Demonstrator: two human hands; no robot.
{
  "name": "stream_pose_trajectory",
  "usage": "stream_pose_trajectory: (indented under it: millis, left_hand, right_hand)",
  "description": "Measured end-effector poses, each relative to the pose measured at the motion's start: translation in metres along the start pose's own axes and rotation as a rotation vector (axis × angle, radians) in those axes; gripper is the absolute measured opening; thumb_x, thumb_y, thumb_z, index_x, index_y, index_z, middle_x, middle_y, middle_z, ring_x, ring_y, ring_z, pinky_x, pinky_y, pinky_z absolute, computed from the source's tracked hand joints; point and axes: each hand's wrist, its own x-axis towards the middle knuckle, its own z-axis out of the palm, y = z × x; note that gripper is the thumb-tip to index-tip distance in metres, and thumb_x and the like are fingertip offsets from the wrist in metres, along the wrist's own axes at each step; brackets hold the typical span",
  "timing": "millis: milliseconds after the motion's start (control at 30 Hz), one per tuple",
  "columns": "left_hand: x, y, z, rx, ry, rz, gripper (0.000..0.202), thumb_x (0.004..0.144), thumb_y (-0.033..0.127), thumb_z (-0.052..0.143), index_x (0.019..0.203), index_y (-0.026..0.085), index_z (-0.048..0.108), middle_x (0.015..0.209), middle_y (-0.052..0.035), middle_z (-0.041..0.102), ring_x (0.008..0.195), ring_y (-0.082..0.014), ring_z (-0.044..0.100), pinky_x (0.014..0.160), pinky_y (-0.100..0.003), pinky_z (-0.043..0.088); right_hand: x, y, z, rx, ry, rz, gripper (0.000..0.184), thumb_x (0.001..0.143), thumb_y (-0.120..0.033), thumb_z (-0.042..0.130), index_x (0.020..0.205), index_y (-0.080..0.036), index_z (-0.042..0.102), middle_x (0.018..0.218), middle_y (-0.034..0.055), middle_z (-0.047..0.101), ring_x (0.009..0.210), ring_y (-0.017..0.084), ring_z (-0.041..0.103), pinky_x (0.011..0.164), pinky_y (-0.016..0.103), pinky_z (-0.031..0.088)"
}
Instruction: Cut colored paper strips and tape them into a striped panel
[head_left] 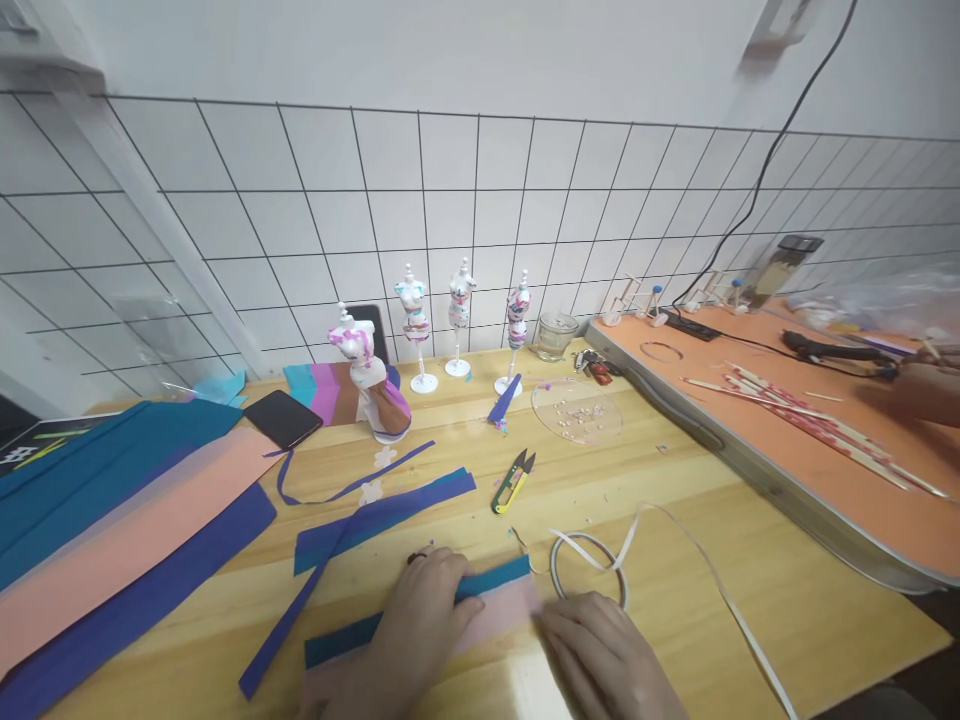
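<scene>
A folded teal-and-pink strip (pixel 496 590), of thin paper or cloth, lies along the table's front edge. My left hand (pixel 421 615) rests across it, thumb apart from the other fingers, pressing it down. At the strip's right end, the bunched fingers of my right hand (pixel 604 650) close on its edge; the fingertips are partly hidden. A silvery ring (pixel 556 572) and a loose cream ribbon (pixel 724 590) lie just beyond my right hand. Past the strip are yellow-and-green thread snips (pixel 514 482) and a purple-and-teal strip (pixel 390 517). A narrow purple strip (pixel 289 630) runs beside my left hand.
Small decorated mannequins (pixel 415 310) stand along the wall, one draped in brown (pixel 390 405). Broad coloured sheets (pixel 150 540) and a dark phone (pixel 283 419) lie left. A bead-strewn clear disc (pixel 576 411) sits farther back. Another person's hand (pixel 926 400) is over the orange table (pixel 847 500).
</scene>
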Motion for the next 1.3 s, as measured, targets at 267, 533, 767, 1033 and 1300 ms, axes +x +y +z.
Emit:
stream_pose_trajectory:
  millis: [267, 533, 767, 1033, 1300]
  left_hand:
    - [-0.003, 0.012, 0.000, 0.027, -0.029, 0.043, 0.017, 0.079, 0.023, 0.050, 0.081, 0.016, 0.065, 0.096, -0.0089, 0.066, 0.097, -0.0253, 0.055, 0.086, -0.037, 0.038]
    - [0.000, 0.014, 0.001, 0.016, -0.059, 0.004, 0.025, 0.075, 0.028, 0.052, 0.090, 0.016, 0.068, 0.098, -0.0114, 0.070, 0.097, -0.0298, 0.059, 0.082, -0.039, 0.040]
    - [0.002, 0.014, 0.000, -0.049, -0.059, -0.025, 0.014, 0.068, 0.025, 0.050, 0.071, 0.021, 0.063, 0.081, -0.0028, 0.068, 0.083, -0.0229, 0.058, 0.072, -0.031, 0.039]
    - [0.000, 0.015, -0.010, -0.146, -0.102, -0.016, 0.009, 0.065, 0.025, 0.048, 0.058, 0.020, 0.051, 0.064, 0.0026, 0.056, 0.066, -0.0161, 0.049, 0.055, -0.026, 0.031]
    - [-0.007, 0.029, -0.014, -0.266, -0.114, -0.114, 0.046, 0.068, 0.064, 0.052, 0.055, 0.020, 0.050, 0.055, 0.0053, 0.040, 0.055, -0.0122, 0.036, 0.050, -0.026, 0.025]
  right_hand:
    - [0.006, 0.011, -0.022, 0.015, 0.098, 0.084, 0.022, 0.089, -0.009, 0.049, 0.109, -0.015, 0.056, 0.092, 0.0113, 0.064, 0.086, 0.021, 0.061, 0.073, 0.033, 0.052]
    - [0.004, 0.013, -0.021, -0.001, 0.091, 0.117, 0.018, 0.090, -0.012, 0.049, 0.106, -0.016, 0.058, 0.092, 0.0101, 0.066, 0.086, 0.020, 0.062, 0.076, 0.035, 0.053]
    - [0.007, 0.011, -0.021, 0.013, 0.090, 0.116, 0.018, 0.090, -0.012, 0.050, 0.105, -0.016, 0.059, 0.091, 0.0092, 0.067, 0.085, 0.020, 0.063, 0.075, 0.032, 0.053]
    - [0.003, 0.011, -0.019, 0.084, 0.078, 0.134, 0.019, 0.090, -0.010, 0.049, 0.104, -0.018, 0.059, 0.092, 0.0082, 0.066, 0.084, 0.019, 0.062, 0.074, 0.032, 0.052]
    - [0.055, 0.043, -0.029, 0.132, 0.088, 0.499, 0.029, 0.095, -0.032, 0.041, 0.090, -0.015, 0.064, 0.074, 0.0060, 0.065, 0.066, 0.017, 0.059, 0.062, 0.028, 0.047]
